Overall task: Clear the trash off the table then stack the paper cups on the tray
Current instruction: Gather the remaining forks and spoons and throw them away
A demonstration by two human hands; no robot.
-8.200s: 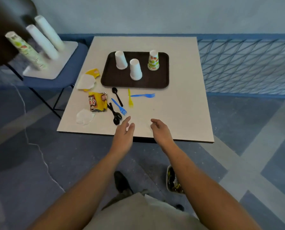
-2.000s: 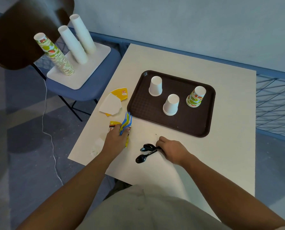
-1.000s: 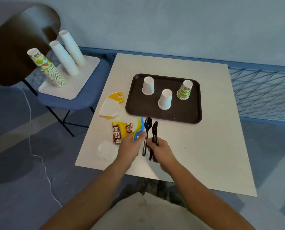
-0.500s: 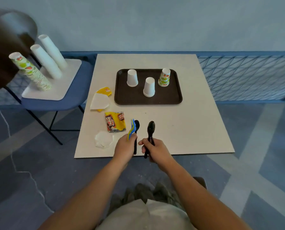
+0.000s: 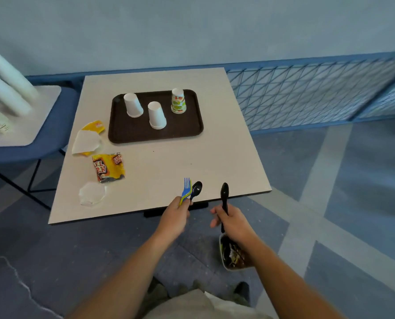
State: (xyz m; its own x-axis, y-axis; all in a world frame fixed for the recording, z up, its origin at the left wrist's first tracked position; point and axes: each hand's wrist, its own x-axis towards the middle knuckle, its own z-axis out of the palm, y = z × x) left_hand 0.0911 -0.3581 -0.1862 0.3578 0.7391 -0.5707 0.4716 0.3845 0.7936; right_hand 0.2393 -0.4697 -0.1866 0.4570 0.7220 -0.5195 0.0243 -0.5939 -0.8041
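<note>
My left hand (image 5: 174,217) grips a bundle of plastic cutlery (image 5: 189,191): blue and yellow forks and a black spoon. A single black spoon (image 5: 224,196) stands upright in my right hand (image 5: 232,223). Both hands hover just off the table's near edge. On the white table (image 5: 192,157) lies a brown tray (image 5: 134,132) with two upturned white cups (image 5: 133,105) (image 5: 157,115) and a printed cup (image 5: 178,101). Trash stays on the left side: a yellow snack wrapper (image 5: 108,166), a white-and-yellow paper (image 5: 87,140) and a crumpled white lid (image 5: 91,193).
A small bin (image 5: 234,255) with trash sits on the floor under my right forearm. To the left, a blue chair (image 5: 28,146) carries a white board with cup stacks (image 5: 7,88). Blue mesh fencing (image 5: 307,93) runs behind and right of the table.
Both hands drew back from the table toward me, off its near edge, keeping the cutlery. The view swung right and the floor bin came into sight.
</note>
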